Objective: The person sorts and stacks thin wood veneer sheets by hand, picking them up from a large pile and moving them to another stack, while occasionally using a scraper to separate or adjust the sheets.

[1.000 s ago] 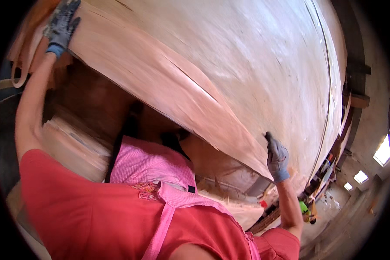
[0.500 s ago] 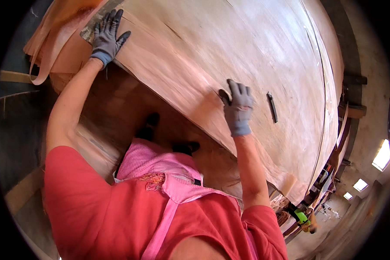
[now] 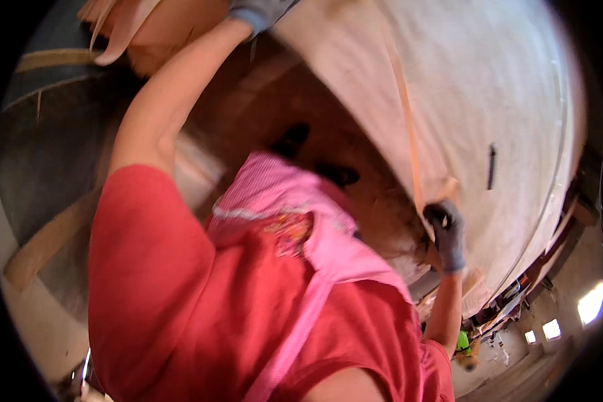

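We see the right hand point(image 3: 447, 234), in a grey glove, curled around the lower edge of a big pale sheet of thin wood point(image 3: 489, 87), fingers wrapped over the rim and closed on it. Just beside that hand a narrow strip of the sheet point(image 3: 407, 127) runs up the face of the wood like a split or a loose band, ending at a torn flap right above the glove.

The left hand point(image 3: 258, 10), gloved in grey too, is up at the top of the view, at the upper corner of the same sheet. Only the wrist end of the glove shows there, so we cannot tell how far that hand is open, or whether it grips the sheet or merely rests against it.

The sheet itself hangs tilted above and to the right of us, bowing across the whole upper right of the view. A small dark slot point(image 3: 492, 166) marks its face, to the right of the strip.

Below the sheet, between the two arms, we see our red shirt point(image 3: 201, 301) and a pink apron point(image 3: 295, 221), and beyond them brown wood lying under the sheet. To the left of the left arm, curled scraps of thin wood point(image 3: 124, 30) hang near the sheet's upper corner.
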Demonstrator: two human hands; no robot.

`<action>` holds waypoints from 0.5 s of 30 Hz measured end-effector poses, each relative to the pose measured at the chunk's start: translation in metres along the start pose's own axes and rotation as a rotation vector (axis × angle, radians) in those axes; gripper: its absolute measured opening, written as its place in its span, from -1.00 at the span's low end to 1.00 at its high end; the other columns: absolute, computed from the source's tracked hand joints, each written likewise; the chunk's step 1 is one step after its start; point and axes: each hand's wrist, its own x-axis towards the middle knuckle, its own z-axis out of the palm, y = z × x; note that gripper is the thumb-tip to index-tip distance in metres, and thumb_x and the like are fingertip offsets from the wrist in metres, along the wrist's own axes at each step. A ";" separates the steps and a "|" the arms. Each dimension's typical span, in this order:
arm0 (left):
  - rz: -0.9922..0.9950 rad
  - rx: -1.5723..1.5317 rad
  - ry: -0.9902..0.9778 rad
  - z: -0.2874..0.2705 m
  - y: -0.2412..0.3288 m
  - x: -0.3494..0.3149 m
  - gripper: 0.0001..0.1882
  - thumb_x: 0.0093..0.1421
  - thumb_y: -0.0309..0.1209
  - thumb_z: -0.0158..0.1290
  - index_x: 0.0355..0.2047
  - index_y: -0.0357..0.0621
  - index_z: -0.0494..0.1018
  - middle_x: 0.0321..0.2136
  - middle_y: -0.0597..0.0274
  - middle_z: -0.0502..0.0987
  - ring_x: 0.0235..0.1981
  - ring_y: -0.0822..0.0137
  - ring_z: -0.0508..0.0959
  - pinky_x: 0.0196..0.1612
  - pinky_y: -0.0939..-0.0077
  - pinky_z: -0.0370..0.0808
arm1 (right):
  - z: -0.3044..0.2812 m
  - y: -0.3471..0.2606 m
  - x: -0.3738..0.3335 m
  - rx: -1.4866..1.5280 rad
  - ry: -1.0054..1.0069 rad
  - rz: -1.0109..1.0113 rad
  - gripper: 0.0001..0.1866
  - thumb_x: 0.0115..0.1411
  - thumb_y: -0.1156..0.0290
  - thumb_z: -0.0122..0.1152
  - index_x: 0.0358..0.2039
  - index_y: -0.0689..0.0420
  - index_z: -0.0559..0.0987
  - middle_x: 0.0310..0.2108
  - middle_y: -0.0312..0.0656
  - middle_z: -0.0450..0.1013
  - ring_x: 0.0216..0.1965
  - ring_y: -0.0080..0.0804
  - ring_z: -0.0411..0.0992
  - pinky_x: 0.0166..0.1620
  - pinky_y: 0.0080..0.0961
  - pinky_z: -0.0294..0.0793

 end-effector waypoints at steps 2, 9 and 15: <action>0.018 0.026 0.099 0.016 -0.016 -0.002 -0.13 0.25 0.17 -0.15 0.40 -0.12 -0.01 0.33 -0.12 0.14 0.37 -0.08 0.07 0.38 -0.19 -0.23 | 0.034 0.067 -0.069 -0.099 -0.201 0.063 -0.82 -0.02 0.62 0.26 -0.35 0.17 0.62 -0.37 -0.13 0.52 -0.32 -0.25 0.53 -0.23 -0.39 0.49; 0.012 0.130 0.092 0.026 -0.016 -0.003 -0.10 0.26 0.23 -0.20 0.42 -0.07 -0.07 0.38 -0.13 0.04 0.39 -0.17 -0.02 0.37 -0.23 -0.26 | 0.096 0.128 -0.108 -0.502 -0.303 0.041 -0.77 0.07 0.49 0.23 -0.21 0.10 0.58 -0.29 -0.04 0.53 -0.27 -0.01 0.52 -0.22 -0.10 0.46; -0.047 -0.219 0.308 -0.019 -0.016 0.005 -0.16 0.24 0.09 -0.03 0.40 -0.05 0.02 0.33 -0.11 0.14 0.37 -0.11 0.08 0.34 -0.29 -0.12 | 0.083 0.005 0.001 -0.116 -0.098 -0.039 -0.65 0.11 0.62 0.13 -0.06 0.19 0.55 -0.19 0.05 0.54 -0.21 0.00 0.54 -0.16 -0.31 0.51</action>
